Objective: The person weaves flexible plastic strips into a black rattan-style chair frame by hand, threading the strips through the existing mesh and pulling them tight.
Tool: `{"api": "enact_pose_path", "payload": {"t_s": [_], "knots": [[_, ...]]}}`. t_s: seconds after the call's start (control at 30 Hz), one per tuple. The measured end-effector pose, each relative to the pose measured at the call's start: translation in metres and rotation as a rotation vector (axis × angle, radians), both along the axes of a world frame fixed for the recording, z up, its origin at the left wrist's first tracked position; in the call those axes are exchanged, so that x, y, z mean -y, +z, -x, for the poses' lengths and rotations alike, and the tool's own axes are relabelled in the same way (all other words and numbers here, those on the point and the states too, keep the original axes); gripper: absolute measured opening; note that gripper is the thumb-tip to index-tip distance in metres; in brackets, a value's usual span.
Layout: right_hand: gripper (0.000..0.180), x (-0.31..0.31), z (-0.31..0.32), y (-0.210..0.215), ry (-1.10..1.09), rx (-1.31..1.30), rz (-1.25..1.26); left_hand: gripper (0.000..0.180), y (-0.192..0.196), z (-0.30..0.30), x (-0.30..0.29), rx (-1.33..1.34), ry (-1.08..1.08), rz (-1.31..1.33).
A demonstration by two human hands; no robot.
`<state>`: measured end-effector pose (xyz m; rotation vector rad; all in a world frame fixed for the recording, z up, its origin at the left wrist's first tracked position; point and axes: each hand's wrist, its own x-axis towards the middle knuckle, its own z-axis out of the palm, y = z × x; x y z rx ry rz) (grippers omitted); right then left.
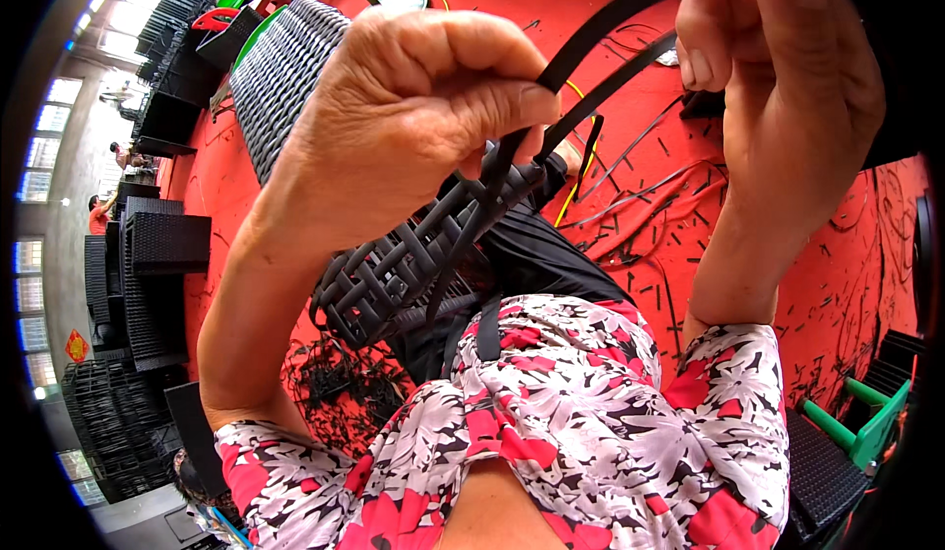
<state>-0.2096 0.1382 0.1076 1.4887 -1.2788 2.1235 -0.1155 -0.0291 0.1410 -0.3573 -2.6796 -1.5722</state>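
Note:
A flat black weaving strip (612,20) bends in a loop between my two hands, held up over my lap. My left hand (423,97) pinches it between thumb and forefinger. At the upper right, my right hand (802,87) grips the strip's other stretch near the picture's top edge; its fingertips are partly cut off there. Below my left hand, a black open-weave wicker piece (379,279) rests against my legs, its weave loose with gaps. The strip runs down toward this piece, but my left hand hides where they meet.
Black strip scraps (345,383) are heaped on the red floor (630,294), with more offcuts scattered to the right. A grey woven seat (285,77) stands at the left. Stacked black wicker furniture (167,245) lines the far left. A green stool (876,422) sits at the lower right.

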Motion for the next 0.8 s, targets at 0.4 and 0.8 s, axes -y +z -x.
{"api": "enact_pose_path", "payload": {"t_s": [0.4,0.8], "knots": [[0.02,-0.011,-0.014,0.004,-0.041,0.294,-0.033,0.012,0.002,-0.002,-0.001,0.02,-0.14,-0.073],[0.027,-0.025,0.005,-0.014,0.2,0.459,0.176,0.018,0.001,0.011,-0.011,-0.114,-0.117,-0.14]]}}
